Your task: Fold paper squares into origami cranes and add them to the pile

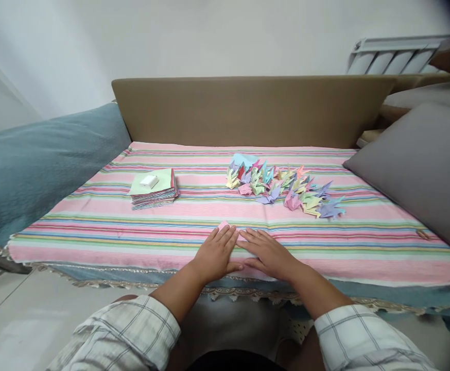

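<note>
Both palms face down near the front edge of the striped cloth (132,248). Under them lies a piece of pink paper (223,225), mostly hidden, with a corner poking out past the fingertips. My left hand (218,252) rests flat on it, fingers stretched out. My right hand (269,252) lies flat beside it, fingers extended and the thumb pointing towards the left thumb. Beyond the hands, to the right, is a cluster of folded paper cranes (271,190) in many colours. A stack of square paper sheets (153,198) sits to the left.
A small white object (149,181) lies on top of the stack. A light blue paper (244,159) is behind the cranes. A grey cushion (421,154) leans at the right, a blue armrest (55,154) stands at the left, and a brown backrest (248,111) runs along the back.
</note>
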A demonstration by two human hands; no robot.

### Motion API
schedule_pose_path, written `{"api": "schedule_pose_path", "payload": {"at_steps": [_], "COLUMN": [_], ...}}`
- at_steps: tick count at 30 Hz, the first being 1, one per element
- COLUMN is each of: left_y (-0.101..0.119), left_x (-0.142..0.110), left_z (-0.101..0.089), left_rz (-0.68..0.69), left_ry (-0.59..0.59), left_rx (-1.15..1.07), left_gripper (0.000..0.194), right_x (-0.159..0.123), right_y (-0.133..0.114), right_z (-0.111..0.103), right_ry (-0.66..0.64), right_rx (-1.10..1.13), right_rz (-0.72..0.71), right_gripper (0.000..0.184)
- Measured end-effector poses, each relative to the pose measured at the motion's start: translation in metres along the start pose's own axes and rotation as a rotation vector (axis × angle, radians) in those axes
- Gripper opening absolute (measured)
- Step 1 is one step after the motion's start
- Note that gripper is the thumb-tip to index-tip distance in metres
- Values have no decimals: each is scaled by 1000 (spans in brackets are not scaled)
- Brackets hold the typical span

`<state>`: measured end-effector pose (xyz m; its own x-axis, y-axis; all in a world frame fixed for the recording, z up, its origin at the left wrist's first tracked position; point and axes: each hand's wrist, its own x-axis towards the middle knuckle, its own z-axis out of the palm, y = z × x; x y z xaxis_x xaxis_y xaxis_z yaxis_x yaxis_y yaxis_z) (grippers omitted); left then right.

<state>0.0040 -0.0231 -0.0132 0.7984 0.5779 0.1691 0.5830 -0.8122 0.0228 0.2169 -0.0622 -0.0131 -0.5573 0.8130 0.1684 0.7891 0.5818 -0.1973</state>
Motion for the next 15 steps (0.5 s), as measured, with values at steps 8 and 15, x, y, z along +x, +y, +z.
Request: {"api": "schedule_pose_path", "payload": {"at_steps": [8,15], "left_y": [1,-1], "left_x": [2,6], "left_z": [0,-6], "left_rz": [-21,-35], "left_ry": [-8,-17], "left_rx": [-12,-77], "left_gripper": [81,83], "right_x": [-9,-8], "right_y": [15,15], "right_z": [-11,-22], "right_ry": [77,288], "right_rx": [-13,-9], "right_rz": [131,260], "right_gripper": [39,26]}}
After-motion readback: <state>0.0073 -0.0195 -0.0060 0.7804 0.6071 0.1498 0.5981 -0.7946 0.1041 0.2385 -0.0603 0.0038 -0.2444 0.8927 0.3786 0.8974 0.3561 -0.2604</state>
